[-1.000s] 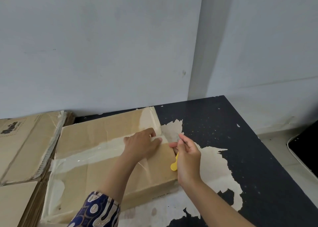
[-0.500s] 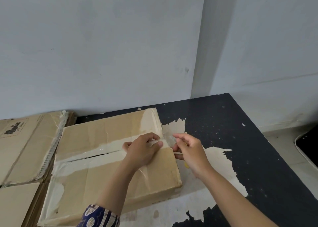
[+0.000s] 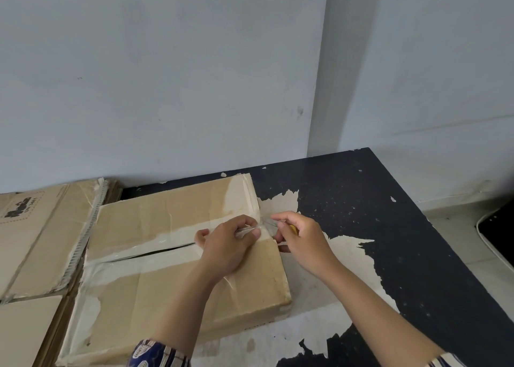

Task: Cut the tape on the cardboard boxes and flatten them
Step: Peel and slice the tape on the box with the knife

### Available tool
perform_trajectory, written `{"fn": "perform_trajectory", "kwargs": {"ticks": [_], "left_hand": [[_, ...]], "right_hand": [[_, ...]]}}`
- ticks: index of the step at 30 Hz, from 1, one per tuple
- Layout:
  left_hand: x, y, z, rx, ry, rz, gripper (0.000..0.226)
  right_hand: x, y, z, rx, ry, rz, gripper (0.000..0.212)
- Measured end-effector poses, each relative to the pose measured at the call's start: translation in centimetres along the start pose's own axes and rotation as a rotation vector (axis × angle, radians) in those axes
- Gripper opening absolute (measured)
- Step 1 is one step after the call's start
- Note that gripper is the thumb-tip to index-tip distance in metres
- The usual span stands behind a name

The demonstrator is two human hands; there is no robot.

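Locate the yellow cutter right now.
Head view, centre-right: the yellow cutter is mostly hidden in the right hand, at the right end of the cardboard box, just across the taped seam from the left hand.

The cardboard box [image 3: 155, 258] is light brown, with pale, shiny clear tape [image 3: 155, 238] across its top. The table [image 3: 389, 227] is black with small white specks – large patches are worn to a beige-white colour. The flattened boxes [image 3: 36, 236] at the left are brown, one with a dark printed logo. The sleeve [image 3: 158, 354] is dark blue with a white pattern. A small yellow cutter [image 3: 293, 230] shows in the right hand [image 3: 303, 240]. The wall [image 3: 167, 74] is pale grey-blue.
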State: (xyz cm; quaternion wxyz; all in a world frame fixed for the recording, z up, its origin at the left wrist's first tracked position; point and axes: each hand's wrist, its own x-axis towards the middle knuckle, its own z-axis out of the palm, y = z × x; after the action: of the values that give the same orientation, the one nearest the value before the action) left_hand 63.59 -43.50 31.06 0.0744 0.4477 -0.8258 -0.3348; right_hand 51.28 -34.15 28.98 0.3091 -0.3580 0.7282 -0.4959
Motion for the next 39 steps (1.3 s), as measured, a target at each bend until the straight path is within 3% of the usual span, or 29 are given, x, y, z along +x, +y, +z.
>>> {"fn": "perform_trajectory", "kwargs": {"ticks": [4, 14, 24, 34, 39], "left_hand": [[0.1, 0.0, 0.0, -0.008, -0.007, -0.007, 0.005], [0.0, 0.0, 0.0, -0.033, 0.001, 0.014, 0.012], [-0.1, 0.3, 0.1, -0.098, 0.0, -0.017, 0.018], [0.1, 0.3, -0.1, -0.129, 0.004, -0.037, 0.015], [0.0, 0.3, -0.3, -0.158, 0.011, -0.053, 0.009]], "right_hand": [[-0.4, 0.4, 0.2, 0.036, 0.013, 0.009, 0.025], [0.0, -0.2, 0.2, -0.155, 0.004, -0.093, 0.027], [-1.0, 1.1, 0.6, 0.07, 0.068, -0.002, 0.024], [-1.9, 1.5, 0.3, 0.257, -0.017, 0.116, 0.026], [-1.6, 1.1, 0.0, 0.326, 0.02, 0.082, 0.024]]}}
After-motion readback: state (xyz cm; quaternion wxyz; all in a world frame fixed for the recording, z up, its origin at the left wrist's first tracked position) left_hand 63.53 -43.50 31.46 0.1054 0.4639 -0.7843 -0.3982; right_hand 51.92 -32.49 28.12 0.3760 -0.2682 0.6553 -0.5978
